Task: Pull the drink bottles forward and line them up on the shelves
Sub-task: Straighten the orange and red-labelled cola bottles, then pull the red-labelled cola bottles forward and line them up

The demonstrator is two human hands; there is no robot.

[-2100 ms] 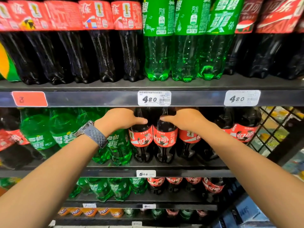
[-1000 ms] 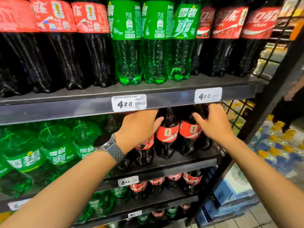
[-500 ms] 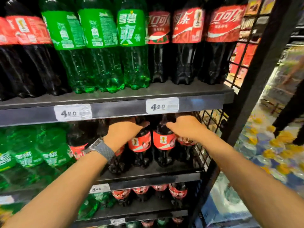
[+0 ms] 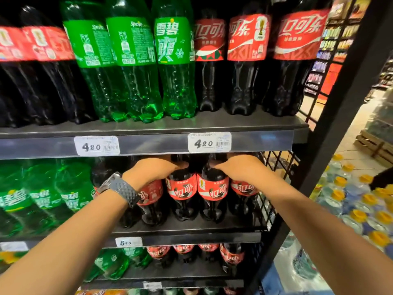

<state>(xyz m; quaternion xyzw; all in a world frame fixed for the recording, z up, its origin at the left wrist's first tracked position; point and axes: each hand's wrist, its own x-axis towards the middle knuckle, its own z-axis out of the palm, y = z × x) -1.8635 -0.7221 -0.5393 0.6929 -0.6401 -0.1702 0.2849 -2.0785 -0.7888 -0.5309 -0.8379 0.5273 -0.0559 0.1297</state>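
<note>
Two hands reach under the upper shelf onto the cola row of the middle shelf. Far out past the left hand's wrist stand the green bottles of that same level, blurred and well apart from any fingers. The left hand (a grey-strapped watch on its wrist) is draped over the shoulder of a cola bottle; its fingers curl round the far side, out of sight, while the thumb points right and touches the neck of the next cola bottle. That second bottle stands upright between the two hands, just beside the left thumb tip. Touching it on the right is a third cola bottle, whose neck meets the right thumb, which points left. The right hand lies over the top of a fourth cola bottle at the row's end, next to the wire side panel; its fingers wrap behind the bottle, so how tightly they press I cannot tell. All four bottles sit near the front lip of the shelf, red labels facing out and roughly level. Directly above the fingers hang two price tags reading 4.20, and above them stand large green bottles and large cola bottles. Below the forearms a lower shelf carries smaller green and red-labelled bottles. Far right of the right arm, stacked water packs with yellow caps sit on the floor
</note>
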